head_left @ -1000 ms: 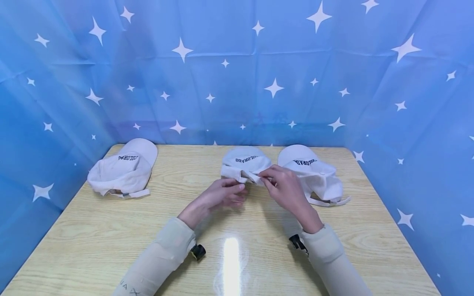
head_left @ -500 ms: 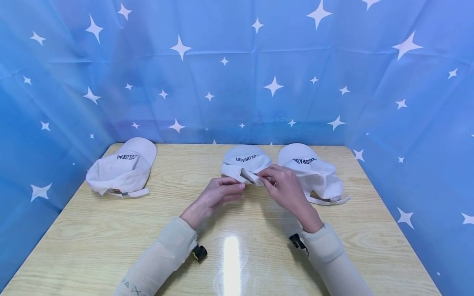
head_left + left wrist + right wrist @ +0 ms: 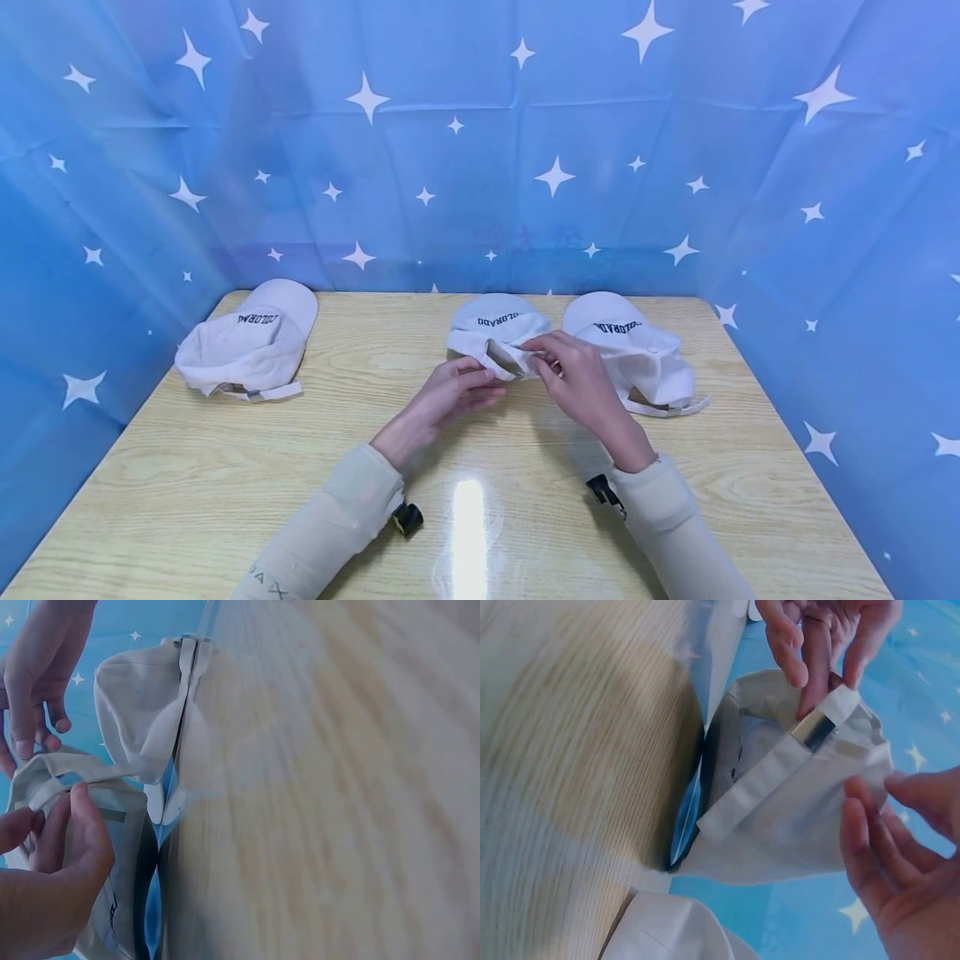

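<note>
The middle white cap [image 3: 491,310], lettered COLORADO, lies near the table's back edge with its strap opening toward me. My left hand [image 3: 442,396] pinches its back strap [image 3: 761,784] near a metal buckle [image 3: 814,731], seen in the right wrist view. On the cap's other side, my right hand [image 3: 581,379] holds the back edge of the cloth between thumb and fingers. The left wrist view has the left thumb and fingers [image 3: 86,832] on the strap, with the right fingers coming down from above.
A second white cap [image 3: 652,367] sits close by on the right, partly behind the right hand. Another white cap [image 3: 240,350] is at the table's [image 3: 225,500] far left. Blue star-patterned cloth [image 3: 480,167] hangs behind the table and at both sides.
The gap between strap and cap looks wider now. My left hand has shifted slightly right, onto the strap; the right fingers have moved a little along the edge. Both outer caps stay put.
</note>
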Demonstrator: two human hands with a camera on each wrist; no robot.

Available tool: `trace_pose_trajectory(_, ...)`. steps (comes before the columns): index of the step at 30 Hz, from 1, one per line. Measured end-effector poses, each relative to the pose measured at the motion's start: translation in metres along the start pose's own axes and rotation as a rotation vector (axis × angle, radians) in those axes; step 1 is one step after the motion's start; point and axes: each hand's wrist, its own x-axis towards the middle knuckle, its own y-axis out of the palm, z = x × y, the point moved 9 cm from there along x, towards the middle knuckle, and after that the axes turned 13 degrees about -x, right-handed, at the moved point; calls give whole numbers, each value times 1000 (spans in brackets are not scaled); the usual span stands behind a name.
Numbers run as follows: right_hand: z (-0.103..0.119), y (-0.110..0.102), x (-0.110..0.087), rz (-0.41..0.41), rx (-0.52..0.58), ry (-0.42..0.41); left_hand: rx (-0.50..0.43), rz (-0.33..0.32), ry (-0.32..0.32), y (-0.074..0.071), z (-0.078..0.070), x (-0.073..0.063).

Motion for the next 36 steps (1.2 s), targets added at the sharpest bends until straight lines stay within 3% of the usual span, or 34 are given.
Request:
trace_pose_trajectory(7, -10, -9, 2, -31, 103, 43, 19, -16, -8, -1, -2, -2)
trace_pose_trajectory(19, -10, -16, 4, -72, 49, 13, 44, -11, -7, -2, -1, -2)
trace_pose_trajectory(22, -6, -12, 2, -24, 27, -41, 44, -11, -27, -1, 3, -3)
trace_pose_trajectory(28, 3, 9, -4, 154, -76, -131, 41, 4, -35, 1, 8, -3)
trace_pose_trajectory(36, 3, 16, -3, 168, -103, -118, 20, 10, -37, 3, 5, -3)
